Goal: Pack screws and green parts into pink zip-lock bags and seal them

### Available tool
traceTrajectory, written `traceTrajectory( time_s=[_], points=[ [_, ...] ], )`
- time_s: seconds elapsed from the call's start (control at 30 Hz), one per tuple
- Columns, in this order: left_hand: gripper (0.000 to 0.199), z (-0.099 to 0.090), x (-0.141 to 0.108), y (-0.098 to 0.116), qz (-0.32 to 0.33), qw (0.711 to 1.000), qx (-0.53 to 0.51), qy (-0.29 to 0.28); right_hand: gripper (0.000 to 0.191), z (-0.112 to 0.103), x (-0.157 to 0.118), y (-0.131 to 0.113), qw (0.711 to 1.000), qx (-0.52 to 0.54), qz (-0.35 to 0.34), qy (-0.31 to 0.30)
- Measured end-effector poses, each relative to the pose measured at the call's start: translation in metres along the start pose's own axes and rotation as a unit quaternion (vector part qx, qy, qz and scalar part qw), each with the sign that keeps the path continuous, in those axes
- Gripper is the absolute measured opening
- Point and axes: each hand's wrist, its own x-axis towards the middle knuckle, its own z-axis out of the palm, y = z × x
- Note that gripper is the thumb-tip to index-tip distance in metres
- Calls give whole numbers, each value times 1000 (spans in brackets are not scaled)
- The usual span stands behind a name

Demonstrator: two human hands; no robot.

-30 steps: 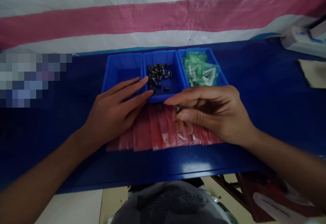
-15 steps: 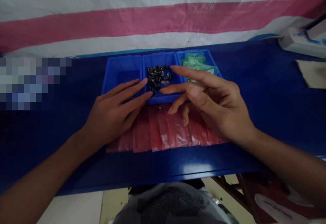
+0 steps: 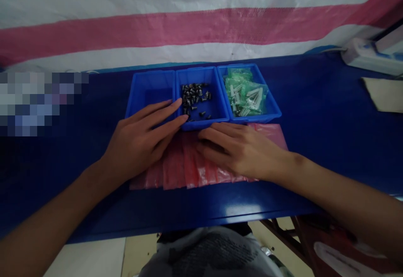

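Observation:
My left hand [image 3: 146, 136] lies with its fingers stretched out, their tips at the front edge of the middle blue bin [image 3: 201, 125]. Its thumb is hidden underneath. Several dark screws [image 3: 192, 94] are gathered at the left side of that bin, with a few apart near its front. My right hand [image 3: 234, 147] is low over a row of red plastic bags [image 3: 192, 168], its fingers curled and closed together just in front of the bin. Whatever its fingertips pinch is hidden.
Left of the middle bin stands another blue bin [image 3: 153, 86]. The right-hand blue bin [image 3: 273, 113] holds clear-green packets [image 3: 252, 96] with pale plugs and screws. A white power strip [image 3: 371, 56] and a piece of cardboard [image 3: 382, 94] lie at the far right of the blue table [image 3: 315, 96].
My right hand has come down from above the middle bin onto the red bags, its spread fingers now curled. Loose screws show at the bin's front. My left hand stays in place.

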Motion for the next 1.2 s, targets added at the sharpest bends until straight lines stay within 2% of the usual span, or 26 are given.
traceTrajectory(
  time_s=[0.13, 0.23, 0.33, 0.4, 0.47, 0.6, 0.7, 0.8, 0.9, 1.0, 1.1, 1.2],
  points=[
    [37, 0, 0, 0, -10, 1000, -13, -6, 34, 3, 1, -1, 998, 47, 31, 15],
    [36, -1, 0, -2, -3, 1000, -6, -3, 27, 2, 1, -1, 981, 169, 83, 46],
    [36, -2, 1, -3, 1, 1000, -21, -2, 22, -6, 4, -2, 936, 311, 120, 111],
    [38, -2, 1, -3, -4, 999, -38, -7, 18, -14, 7, -4, 905, 377, 129, 150],
    [38, -2, 1, -2, -10, 999, -40, -11, 14, -22, 9, -6, 864, 439, 166, 180],
    [33, -2, 1, 0, -12, 1000, -11, -13, 7, -30, 11, -7, 754, 555, 285, 205],
    [33, -2, 0, 1, -23, 999, -12, -24, 5, -30, 10, -4, 707, 598, 320, 203],
    [36, -3, -1, 1, -30, 999, -21, -28, 12, -29, 10, -3, 689, 628, 307, 193],
    [39, -3, -2, 0, -34, 999, -28, -29, 11, -31, 11, -5, 693, 635, 286, 188],
    [39, -3, -1, -1, -17, 999, -31, -17, 11, -32, 11, -8, 685, 629, 316, 186],
    [34, -3, 1, -2, -3, 1000, -12, -13, 8, -31, 10, -8, 654, 659, 332, 167],
    [31, -3, 2, -2, -9, 1000, -5, -16, 10, -28, 9, -6, 617, 706, 312, 155]
  ],
)
